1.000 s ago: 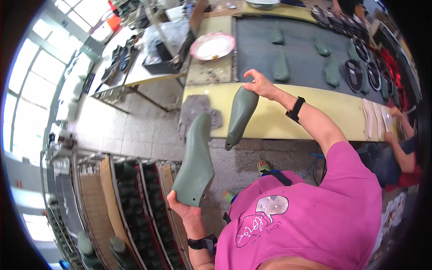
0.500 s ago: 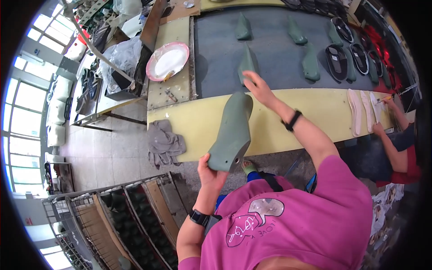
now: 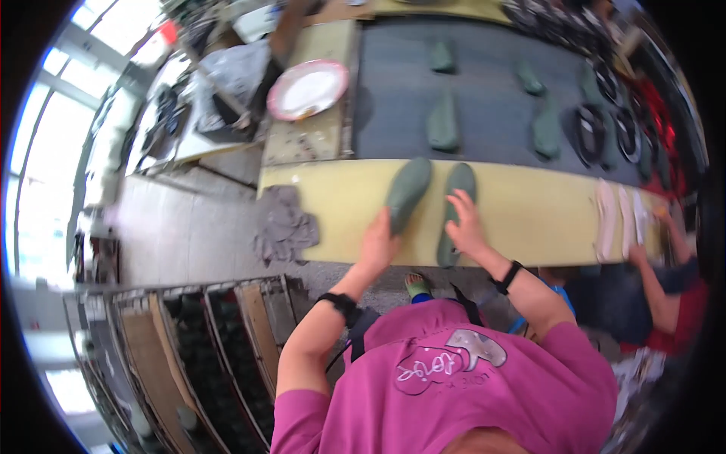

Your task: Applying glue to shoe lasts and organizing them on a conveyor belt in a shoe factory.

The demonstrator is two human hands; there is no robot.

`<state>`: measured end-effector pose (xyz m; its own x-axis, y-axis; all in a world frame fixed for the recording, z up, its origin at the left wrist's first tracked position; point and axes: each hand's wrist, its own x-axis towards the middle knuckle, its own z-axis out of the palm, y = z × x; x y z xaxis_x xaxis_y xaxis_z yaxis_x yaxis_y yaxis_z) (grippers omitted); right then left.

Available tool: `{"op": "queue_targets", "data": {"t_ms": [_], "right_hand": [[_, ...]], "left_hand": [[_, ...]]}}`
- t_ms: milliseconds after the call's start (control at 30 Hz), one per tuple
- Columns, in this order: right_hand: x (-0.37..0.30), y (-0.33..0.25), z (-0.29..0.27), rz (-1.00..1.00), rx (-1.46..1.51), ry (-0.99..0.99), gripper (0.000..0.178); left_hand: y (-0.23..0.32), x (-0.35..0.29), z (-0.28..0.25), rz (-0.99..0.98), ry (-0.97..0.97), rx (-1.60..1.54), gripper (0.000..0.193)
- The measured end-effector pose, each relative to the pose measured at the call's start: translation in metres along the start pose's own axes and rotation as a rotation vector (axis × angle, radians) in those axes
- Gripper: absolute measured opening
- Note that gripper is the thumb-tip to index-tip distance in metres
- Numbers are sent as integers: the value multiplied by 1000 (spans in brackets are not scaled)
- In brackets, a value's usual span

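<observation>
My left hand point(image 3: 380, 240) is wrapped round the near end of a green shoe last point(image 3: 411, 189), whose rounded end points away and to the right. Beside it, a second green shoe last point(image 3: 447, 246) is over the yellow board with its long sole-shaped face up. My right hand point(image 3: 469, 227) grips this one from its right side, fingers and thumb lying across it. The two lasts are a small gap apart. Motion blurs both hands a little, and whether the lasts touch the board I cannot tell.
Several more green lasts, such as one on the left point(image 3: 444, 125), stand on the grey mat point(image 3: 393, 83) with dark shoes point(image 3: 590, 132) to their right. A pink-rimmed plate point(image 3: 310, 87) and a crumpled grey cloth point(image 3: 283, 223) are at left. Pale insoles point(image 3: 607, 219) lie near a co-worker's hands point(image 3: 639, 253).
My left hand has moved forward from near my body to the yellow board with its last. My right hand has drawn back from the mat and is now on a second last.
</observation>
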<state>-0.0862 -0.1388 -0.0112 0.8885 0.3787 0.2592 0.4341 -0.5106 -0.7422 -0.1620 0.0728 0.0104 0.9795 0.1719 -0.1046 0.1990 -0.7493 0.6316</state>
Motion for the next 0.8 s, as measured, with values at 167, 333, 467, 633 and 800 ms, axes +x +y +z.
{"op": "queue_targets", "data": {"t_ms": [167, 333, 467, 633, 800], "right_hand": [[7, 37, -25, -39, -39, -23, 47], [20, 118, -87, -16, -208, -108, 44], [66, 140, -130, 8, -375, 28, 38], [138, -44, -66, -58, 142, -293, 36], [124, -225, 33, -245, 315, -722, 32]], "left_hand": [[41, 15, 63, 77, -102, -153, 67], [80, 49, 58, 386, -652, -454, 78], [65, 22, -11, 316, -390, -489, 70], [-28, -89, -117, 30, -40, -615, 59], [-76, -238, -218, -125, 520, -476, 43]]}}
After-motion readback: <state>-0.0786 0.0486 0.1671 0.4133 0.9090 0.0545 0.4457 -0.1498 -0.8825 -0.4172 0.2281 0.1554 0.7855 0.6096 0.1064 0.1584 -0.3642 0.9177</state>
